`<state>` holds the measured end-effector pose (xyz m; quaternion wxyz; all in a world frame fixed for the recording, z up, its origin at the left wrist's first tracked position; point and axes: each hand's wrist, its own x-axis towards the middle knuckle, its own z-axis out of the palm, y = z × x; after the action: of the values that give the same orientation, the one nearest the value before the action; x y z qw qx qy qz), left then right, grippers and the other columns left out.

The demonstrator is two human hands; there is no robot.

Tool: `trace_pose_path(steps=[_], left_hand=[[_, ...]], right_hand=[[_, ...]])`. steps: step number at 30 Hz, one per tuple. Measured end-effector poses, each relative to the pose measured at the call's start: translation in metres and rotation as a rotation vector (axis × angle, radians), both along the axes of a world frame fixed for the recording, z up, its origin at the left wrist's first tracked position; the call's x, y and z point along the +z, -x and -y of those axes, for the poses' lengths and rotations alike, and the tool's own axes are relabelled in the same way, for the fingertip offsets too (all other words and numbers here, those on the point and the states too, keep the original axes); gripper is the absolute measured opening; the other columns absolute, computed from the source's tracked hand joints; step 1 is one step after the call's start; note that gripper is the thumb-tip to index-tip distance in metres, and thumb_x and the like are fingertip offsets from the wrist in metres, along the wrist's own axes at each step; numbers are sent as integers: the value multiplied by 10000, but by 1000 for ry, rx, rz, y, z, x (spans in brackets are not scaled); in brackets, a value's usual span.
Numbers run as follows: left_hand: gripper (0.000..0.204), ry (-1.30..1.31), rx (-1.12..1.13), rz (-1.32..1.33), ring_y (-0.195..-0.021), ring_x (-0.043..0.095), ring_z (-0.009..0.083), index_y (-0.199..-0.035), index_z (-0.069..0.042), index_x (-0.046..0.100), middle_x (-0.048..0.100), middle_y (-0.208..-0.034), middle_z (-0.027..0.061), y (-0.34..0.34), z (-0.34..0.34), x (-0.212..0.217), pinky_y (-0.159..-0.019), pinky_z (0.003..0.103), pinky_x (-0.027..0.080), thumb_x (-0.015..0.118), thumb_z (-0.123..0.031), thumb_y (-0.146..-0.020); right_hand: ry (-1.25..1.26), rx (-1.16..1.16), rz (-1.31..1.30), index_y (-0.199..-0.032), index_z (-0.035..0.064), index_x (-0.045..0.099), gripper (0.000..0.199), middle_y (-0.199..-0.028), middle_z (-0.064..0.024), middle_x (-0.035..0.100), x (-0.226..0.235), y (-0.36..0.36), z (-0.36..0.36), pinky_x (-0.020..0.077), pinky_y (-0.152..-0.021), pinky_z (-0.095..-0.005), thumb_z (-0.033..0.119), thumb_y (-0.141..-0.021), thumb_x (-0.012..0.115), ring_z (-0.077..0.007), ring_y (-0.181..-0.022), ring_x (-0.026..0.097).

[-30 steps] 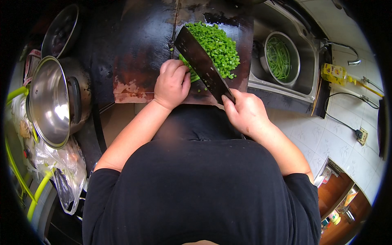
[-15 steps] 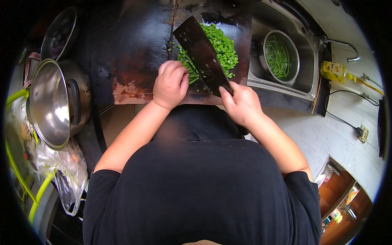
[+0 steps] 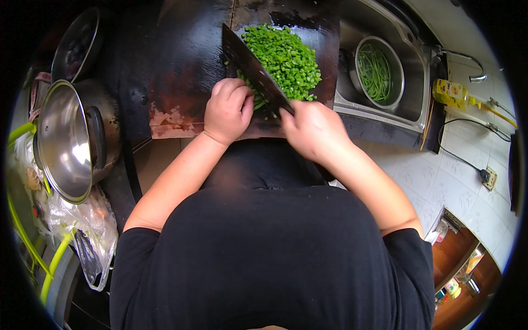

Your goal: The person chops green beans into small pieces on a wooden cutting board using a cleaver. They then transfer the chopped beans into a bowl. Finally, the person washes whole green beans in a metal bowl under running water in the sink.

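My right hand [image 3: 314,127] grips a dark, broad-bladed cleaver [image 3: 254,67] by its handle. The blade slants up to the left across the wooden cutting board [image 3: 190,88]. A heap of chopped green beans [image 3: 286,60] lies against the blade's right side. My left hand [image 3: 226,107] is closed over a bunch of uncut green beans [image 3: 258,100], just left of the blade. Most of that bunch is hidden by the fingers and the cleaver. A few loose bits lie near the board's front edge.
Right of the board, a metal bowl of long green beans [image 3: 374,71] stands in the steel sink [image 3: 415,104]. An oil bottle [image 3: 450,93] is beyond it. At left are a large steel pot [image 3: 67,140], a pan [image 3: 77,44] and a plastic bag [image 3: 91,225].
The cleaver has shifted left and turned more edge-on, showing more of the chopped heap. My right hand has moved left with it. My left hand has barely moved.
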<state>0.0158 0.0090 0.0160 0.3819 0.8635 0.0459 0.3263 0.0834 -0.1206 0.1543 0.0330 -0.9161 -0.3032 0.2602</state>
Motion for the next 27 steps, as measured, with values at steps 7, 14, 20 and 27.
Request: trace_pose_path(steps=[7, 14, 20, 27], left_hand=[[134, 0, -4, 47, -822, 542, 291, -782, -27, 571, 554, -850, 105, -1, 0, -4, -733, 362, 444, 630, -3, -664], [123, 10, -2, 30, -830, 539, 300, -774, -22, 573, 548, -856, 112, 1, 0, -1, -739, 365, 444, 622, 2, -664], [117, -15, -7, 12, -838, 533, 298, -760, -36, 572, 553, -863, 102, 1, 0, -1, -715, 363, 460, 610, -22, -649], [121, 1, 2, 13, -834, 540, 299, -761, -31, 571, 556, -862, 111, 0, 1, -1, -730, 366, 451, 614, -10, -650]], right_hand=[[-160, -117, -2, -881, 62, 613, 274, -739, -200, 611, -17, -7, 24, 471, -677, -458, 296, -839, 475, -388, -724, 590], [-85, 31, 20, -922, 68, 604, 243, -715, -176, 616, 12, 9, 29, 483, -650, -448, 254, -826, 481, -363, -696, 600], [15, 53, 5, -839, 46, 597, 219, -694, -189, 611, 14, 9, 18, 487, -644, -450, 236, -819, 492, -362, -675, 603], [-58, 2, 39, -824, 50, 618, 248, -705, -201, 610, -17, 2, 1, 482, -666, -454, 256, -833, 480, -381, -690, 598]])
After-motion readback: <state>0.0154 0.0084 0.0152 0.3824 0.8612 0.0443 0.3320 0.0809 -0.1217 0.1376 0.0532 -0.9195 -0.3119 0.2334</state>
